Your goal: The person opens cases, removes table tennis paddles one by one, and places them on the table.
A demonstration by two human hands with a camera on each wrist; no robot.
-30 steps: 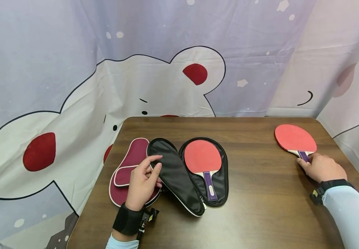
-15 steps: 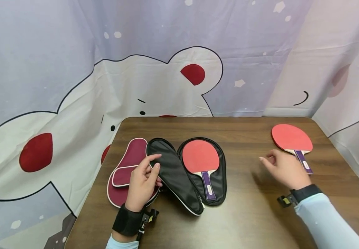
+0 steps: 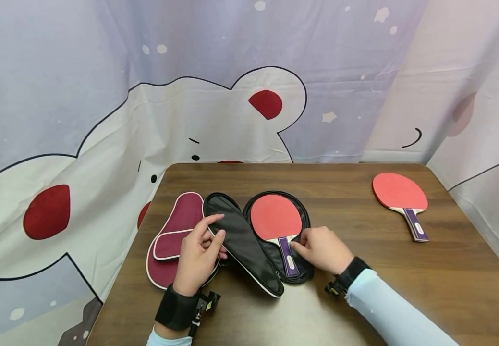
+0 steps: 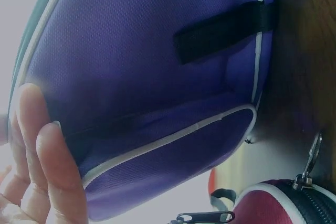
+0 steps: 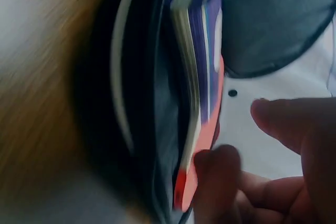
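Pinching the edge of the tilted flap (image 3: pixel 242 245), purple outside, black inside, the left hand (image 3: pixel 197 259) hides part of a maroon case (image 3: pixel 188 211). Beside the flap, a red racket (image 3: pixel 276 216) lies in the open case (image 3: pixel 303 275); the right hand (image 3: pixel 324 250), thumb and forefinger parted, is just beside its purple handle (image 3: pixel 288 257). Farther off, another racket (image 3: pixel 399 191) lies on the counter (image 3: pixel 344 192).

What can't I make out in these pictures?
Head view: part of the maroon case, hidden by the left hand and black flap.
Head view: any print on the cased paddle, too small.
Left wrist: rest of that hand, cut off by frame edges.
Right wrist: the tabletop, blurred.
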